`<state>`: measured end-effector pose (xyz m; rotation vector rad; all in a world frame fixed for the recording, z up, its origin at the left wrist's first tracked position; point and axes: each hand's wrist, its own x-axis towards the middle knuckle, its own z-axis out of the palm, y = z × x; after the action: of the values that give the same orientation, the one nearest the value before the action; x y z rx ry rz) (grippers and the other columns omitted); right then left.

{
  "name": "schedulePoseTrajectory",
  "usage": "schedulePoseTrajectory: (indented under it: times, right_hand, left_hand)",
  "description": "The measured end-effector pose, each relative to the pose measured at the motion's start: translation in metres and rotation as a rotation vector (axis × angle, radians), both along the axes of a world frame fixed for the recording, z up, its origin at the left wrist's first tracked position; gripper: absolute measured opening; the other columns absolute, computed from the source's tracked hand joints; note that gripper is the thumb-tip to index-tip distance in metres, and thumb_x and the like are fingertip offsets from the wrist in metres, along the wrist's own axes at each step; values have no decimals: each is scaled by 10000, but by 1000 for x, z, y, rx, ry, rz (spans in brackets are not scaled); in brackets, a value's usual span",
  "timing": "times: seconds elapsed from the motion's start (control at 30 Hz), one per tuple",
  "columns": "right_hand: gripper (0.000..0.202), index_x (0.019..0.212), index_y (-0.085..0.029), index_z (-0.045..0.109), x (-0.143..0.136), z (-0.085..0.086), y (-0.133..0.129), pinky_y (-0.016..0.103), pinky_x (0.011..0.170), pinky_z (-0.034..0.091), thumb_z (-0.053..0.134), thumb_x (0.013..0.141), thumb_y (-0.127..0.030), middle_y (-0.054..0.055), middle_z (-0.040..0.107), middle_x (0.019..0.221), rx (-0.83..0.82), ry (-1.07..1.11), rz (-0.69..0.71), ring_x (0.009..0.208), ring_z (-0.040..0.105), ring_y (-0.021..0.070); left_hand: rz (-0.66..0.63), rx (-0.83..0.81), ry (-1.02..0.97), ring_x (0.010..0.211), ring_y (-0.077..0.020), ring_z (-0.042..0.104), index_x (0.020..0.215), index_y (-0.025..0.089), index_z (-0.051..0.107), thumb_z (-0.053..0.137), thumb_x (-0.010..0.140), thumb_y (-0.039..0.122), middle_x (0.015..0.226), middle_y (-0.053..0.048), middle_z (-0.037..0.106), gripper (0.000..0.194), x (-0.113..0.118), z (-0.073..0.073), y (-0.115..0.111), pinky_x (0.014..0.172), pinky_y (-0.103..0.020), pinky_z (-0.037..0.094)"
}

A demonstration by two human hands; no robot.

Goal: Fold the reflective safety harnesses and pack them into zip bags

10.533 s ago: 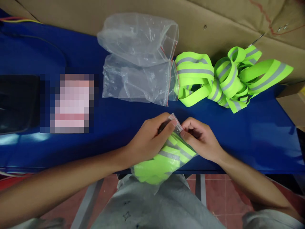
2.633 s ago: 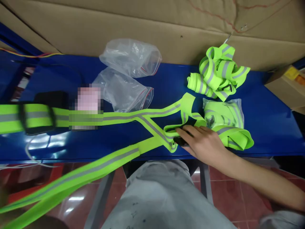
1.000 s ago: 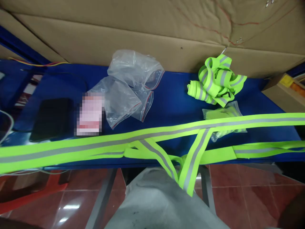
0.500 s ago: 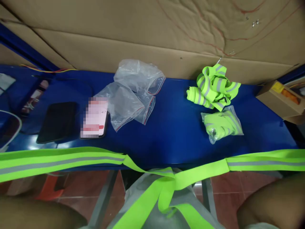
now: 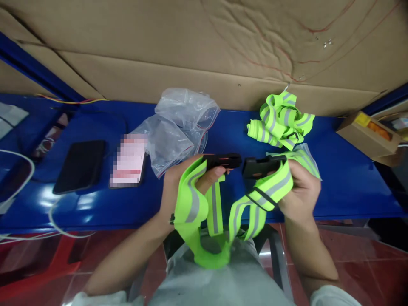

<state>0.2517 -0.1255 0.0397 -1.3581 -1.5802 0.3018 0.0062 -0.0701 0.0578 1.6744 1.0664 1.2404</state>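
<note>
My left hand point(image 5: 178, 182) is closed on a black buckle half point(image 5: 223, 160), its thumb across the near side. The other black buckle half point(image 5: 259, 167) is gripped by my right hand point(image 5: 301, 187). A narrow gap separates the two halves. Yellow-green reflective strap point(image 5: 191, 199) hangs in loops from both halves, down in front of my grey shirt. A black slider point(image 5: 262, 199) sits on the strap near my right hand. Behind that hand lies a bagged strap point(image 5: 307, 159), partly hidden.
Clear zip bags point(image 5: 172, 138) lie on the blue table point(image 5: 223, 131), beside a lit phone point(image 5: 129, 161) and a dark device point(image 5: 79, 165). A tangled strap pile point(image 5: 283, 119) and a cardboard box point(image 5: 369, 136) are at the right.
Both hands have come into view from the sides and moved together with the buckle halves. The strap, stretched wide before, now hangs in loops. The view has shifted slightly.
</note>
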Motion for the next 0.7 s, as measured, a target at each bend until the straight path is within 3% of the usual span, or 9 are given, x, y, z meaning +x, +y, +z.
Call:
schedulePoseTrajectory:
  times: [0.07,0.13,0.33,0.57,0.7]
  right_hand:
    - [104,920,-249,756,-17,-2,5,276,536,540,723,837,-195,-29,681,701,64,180,11,593,614,149]
    - [102,872,-253,763,-28,-2,9,261,516,533,732,816,-173,-33,687,686,86,218,17,565,598,137]
    - [108,868,-254,776,-26,4,13,271,542,559,725,824,-169,-24,708,687,103,254,-13,598,629,154]
    - [272,1083,-299,788,-30,-3,16,284,638,581,709,864,-159,-20,786,910,10,203,133,713,688,162]
    - [356,1240,-324,735,-26,12,25,310,741,618,653,929,-172,4,795,1115,-87,161,301,907,756,201]
  left_hand:
    - [-40,0,-3,667,-121,737,900,255,797,752,889,270,772,47,802,49,6,2,-2,623,-185,560]
    - [-56,-26,-15,640,-122,728,875,241,795,762,871,243,755,44,801,33,9,4,-4,595,-187,549]
    - [11,-94,14,711,-148,727,846,243,815,745,893,324,797,21,808,116,4,5,-5,637,-224,540]
    - [-89,-149,132,616,-143,674,791,239,794,730,890,342,685,43,759,157,6,7,3,534,-221,482]
    - [-168,-130,85,742,-151,734,923,247,803,732,908,354,827,38,808,129,3,4,8,669,-216,547]
